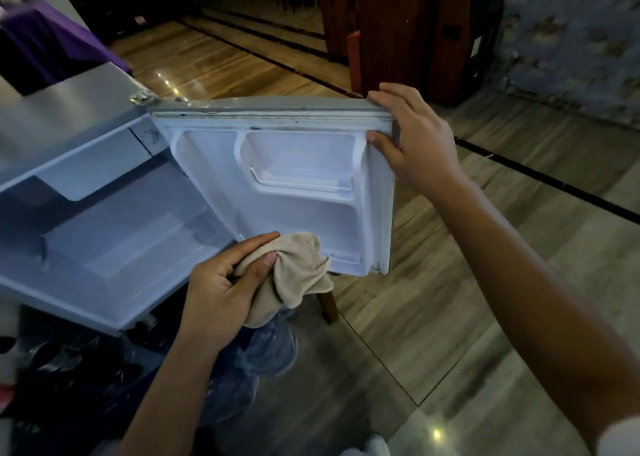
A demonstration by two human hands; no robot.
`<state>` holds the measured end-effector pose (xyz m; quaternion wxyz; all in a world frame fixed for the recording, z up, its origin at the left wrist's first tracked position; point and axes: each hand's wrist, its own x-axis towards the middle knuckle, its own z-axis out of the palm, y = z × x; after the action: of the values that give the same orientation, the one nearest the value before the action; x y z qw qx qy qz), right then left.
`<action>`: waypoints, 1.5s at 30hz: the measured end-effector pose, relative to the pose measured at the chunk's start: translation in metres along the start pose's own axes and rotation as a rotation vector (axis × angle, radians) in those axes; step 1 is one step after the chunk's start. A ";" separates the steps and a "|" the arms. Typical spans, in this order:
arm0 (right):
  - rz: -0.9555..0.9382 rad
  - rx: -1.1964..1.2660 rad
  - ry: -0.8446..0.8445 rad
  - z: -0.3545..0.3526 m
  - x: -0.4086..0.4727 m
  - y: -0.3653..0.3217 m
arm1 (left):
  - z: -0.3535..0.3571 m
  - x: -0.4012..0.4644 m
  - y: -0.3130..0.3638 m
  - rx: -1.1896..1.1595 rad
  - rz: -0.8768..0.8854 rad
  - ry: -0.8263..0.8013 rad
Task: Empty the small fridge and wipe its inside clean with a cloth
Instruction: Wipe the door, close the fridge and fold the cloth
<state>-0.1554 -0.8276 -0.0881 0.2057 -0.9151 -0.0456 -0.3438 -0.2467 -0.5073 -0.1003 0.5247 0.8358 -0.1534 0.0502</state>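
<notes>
The small white fridge [104, 241] stands at the left with its door [298, 199] swung wide open toward me. Its inside looks bare, and the door's moulded shelves hold nothing. My right hand [412, 140] grips the door's top outer corner, fingers over the edge and thumb on the inner liner. My left hand [225, 282] is closed around a bunched beige cloth [298, 268], held just in front of the door's lower inner edge.
A purple cloth [52, 43] lies on the fridge's grey top. Plastic water bottles [263, 351] and dark items [69, 362] sit on the floor below the fridge. A brown wooden leg [329, 305] stands under the door. Wooden cabinets [398, 30] stand at the back on the tiled floor.
</notes>
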 end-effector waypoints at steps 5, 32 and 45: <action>0.011 0.010 0.016 -0.010 -0.024 -0.030 | -0.021 -0.014 -0.005 -0.021 0.018 -0.007; -0.019 -0.008 0.061 0.007 -0.135 -0.289 | -0.225 -0.177 -0.102 -0.128 -0.060 0.214; -0.228 0.191 0.000 0.058 -0.130 -0.388 | -0.294 -0.205 -0.118 -0.033 -0.018 0.394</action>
<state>-0.3059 -0.4429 -0.0777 0.2514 -0.8803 -0.1816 -0.3591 -0.3821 -0.1552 -0.1215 0.5585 0.8026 -0.0413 0.2056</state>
